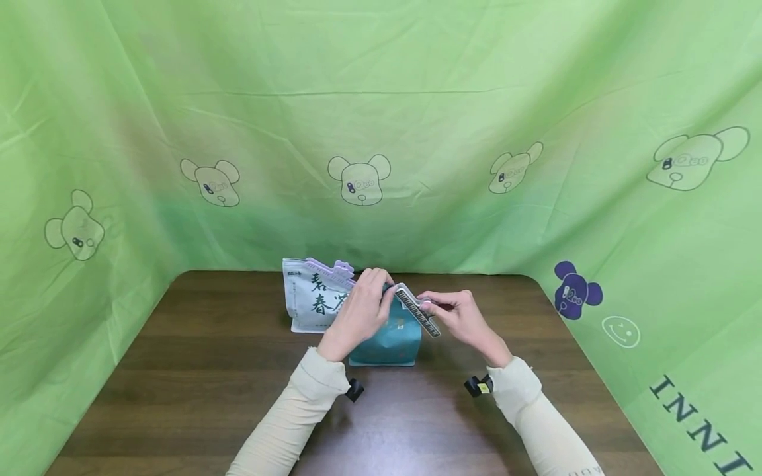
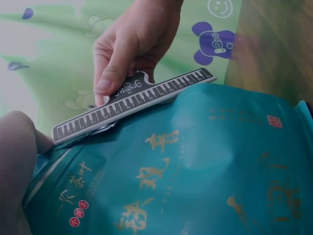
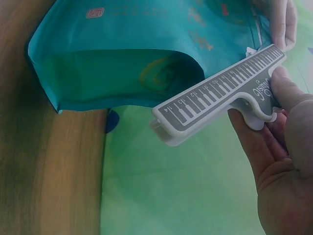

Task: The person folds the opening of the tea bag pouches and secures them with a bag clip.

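Observation:
A teal tea bag with gold characters stands on the table. My left hand grips its top edge near the left corner. With thumb and fingers my right hand pinches the handle of a grey-and-white bag clip, printed with piano keys and a ruler scale. The clip slants across the bag's top right part in the head view; its near end reaches the left fingertips in the right wrist view. A folded gusset shows at the bag's side.
Left of the teal bag stands a pale tea bag with dark characters, partly behind the left hand. A purple clip slants across its top. The brown wooden table is enclosed by green cloth with bear-head prints.

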`<state>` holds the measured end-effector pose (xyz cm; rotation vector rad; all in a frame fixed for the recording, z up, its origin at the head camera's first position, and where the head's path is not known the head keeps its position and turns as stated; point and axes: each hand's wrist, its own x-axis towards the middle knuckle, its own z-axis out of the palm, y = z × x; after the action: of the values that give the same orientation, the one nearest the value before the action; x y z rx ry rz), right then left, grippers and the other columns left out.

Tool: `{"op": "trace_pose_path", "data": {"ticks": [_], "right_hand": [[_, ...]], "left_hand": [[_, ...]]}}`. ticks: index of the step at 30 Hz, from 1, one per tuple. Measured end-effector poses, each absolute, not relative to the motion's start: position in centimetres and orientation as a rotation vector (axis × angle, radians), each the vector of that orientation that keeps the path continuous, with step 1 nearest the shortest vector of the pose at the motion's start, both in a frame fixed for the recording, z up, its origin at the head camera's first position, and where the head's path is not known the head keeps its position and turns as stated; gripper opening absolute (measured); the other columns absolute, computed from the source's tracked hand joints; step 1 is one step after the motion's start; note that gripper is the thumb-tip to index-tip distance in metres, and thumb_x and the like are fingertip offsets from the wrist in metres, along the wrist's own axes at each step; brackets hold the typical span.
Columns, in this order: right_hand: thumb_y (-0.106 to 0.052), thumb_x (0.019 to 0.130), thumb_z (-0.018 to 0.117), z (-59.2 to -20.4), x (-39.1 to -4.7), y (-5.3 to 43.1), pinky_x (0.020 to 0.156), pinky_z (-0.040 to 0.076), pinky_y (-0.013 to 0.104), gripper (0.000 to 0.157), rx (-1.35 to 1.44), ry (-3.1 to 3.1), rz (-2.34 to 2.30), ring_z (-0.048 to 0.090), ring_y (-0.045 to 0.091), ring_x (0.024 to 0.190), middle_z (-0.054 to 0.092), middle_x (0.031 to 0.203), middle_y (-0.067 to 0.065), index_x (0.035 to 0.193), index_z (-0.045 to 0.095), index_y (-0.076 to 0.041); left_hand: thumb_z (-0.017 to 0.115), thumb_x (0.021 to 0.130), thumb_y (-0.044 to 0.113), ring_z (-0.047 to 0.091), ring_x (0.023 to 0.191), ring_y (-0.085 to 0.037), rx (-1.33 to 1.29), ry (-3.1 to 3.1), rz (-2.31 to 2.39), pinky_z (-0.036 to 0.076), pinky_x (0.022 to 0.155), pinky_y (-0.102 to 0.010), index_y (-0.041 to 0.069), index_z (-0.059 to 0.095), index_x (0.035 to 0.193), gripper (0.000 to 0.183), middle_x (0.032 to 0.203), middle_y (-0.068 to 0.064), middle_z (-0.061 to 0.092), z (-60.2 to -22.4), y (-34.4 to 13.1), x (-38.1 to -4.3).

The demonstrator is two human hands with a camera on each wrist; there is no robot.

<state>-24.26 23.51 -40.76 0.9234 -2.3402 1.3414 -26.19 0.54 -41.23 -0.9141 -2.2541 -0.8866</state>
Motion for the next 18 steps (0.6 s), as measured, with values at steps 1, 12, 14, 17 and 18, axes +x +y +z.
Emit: {"op": "trace_pose_path", "data": {"ticks": [1, 12, 14, 17, 18], "right_hand": [[0.012, 0.088, 0.070, -40.7, -24.2, 23.5, 0.063, 0.056, 0.020, 0.017, 0.926, -2.339, 1.340, 0.070, 0.015, 0.072, 0.076, 0.091, 0.022, 0.103, 0.075, 0.009], [0.015, 0.084, 0.071, -39.6, -24.2, 22.5, 0.061, 0.054, 0.019, 0.017, 0.976, -2.287, 1.270, 0.069, 0.014, 0.069, 0.076, 0.088, 0.021, 0.100, 0.075, 0.010], [0.015, 0.084, 0.071, -39.5, -24.3, 22.3, 0.061, 0.053, 0.017, 0.017, 0.985, -2.285, 1.260, 0.069, 0.016, 0.068, 0.076, 0.088, 0.021, 0.100, 0.075, 0.010], [0.014, 0.085, 0.071, -39.5, -24.4, 22.2, 0.061, 0.052, 0.016, 0.016, 0.987, -2.289, 1.258, 0.068, 0.018, 0.067, 0.076, 0.088, 0.022, 0.100, 0.075, 0.010], [0.014, 0.085, 0.071, -39.5, -24.4, 22.2, 0.061, 0.052, 0.017, 0.016, 0.984, -2.291, 1.263, 0.068, 0.018, 0.067, 0.076, 0.089, 0.022, 0.100, 0.075, 0.010]], "left_hand": [[0.058, 0.101, 0.008, 0.055, 0.091, -0.022, -0.917, -2.249, -0.888, 0.048, 0.079, -0.034, 0.006, 0.061, 0.100, 0.005, 0.095, -0.006, 0.061, -41.2, 0.5, -26.2], [0.051, 0.103, 0.008, 0.052, 0.091, -0.020, -0.927, -2.224, -0.992, 0.046, 0.080, -0.033, 0.007, 0.057, 0.103, 0.006, 0.097, -0.005, 0.058, -41.2, 0.3, -26.2], [0.051, 0.103, 0.009, 0.051, 0.091, -0.019, -0.929, -2.223, -0.985, 0.046, 0.079, -0.033, 0.008, 0.057, 0.103, 0.006, 0.097, -0.004, 0.058, -41.2, 0.2, -26.2], [0.054, 0.103, 0.009, 0.051, 0.091, -0.020, -0.927, -2.218, -0.904, 0.045, 0.080, -0.033, 0.007, 0.059, 0.105, 0.006, 0.097, -0.004, 0.059, -41.2, 0.1, -26.2], [0.055, 0.102, 0.009, 0.051, 0.090, -0.020, -0.922, -2.217, -0.859, 0.045, 0.080, -0.033, 0.008, 0.060, 0.106, 0.007, 0.097, -0.004, 0.059, -41.1, 0.0, -26.1]]}}
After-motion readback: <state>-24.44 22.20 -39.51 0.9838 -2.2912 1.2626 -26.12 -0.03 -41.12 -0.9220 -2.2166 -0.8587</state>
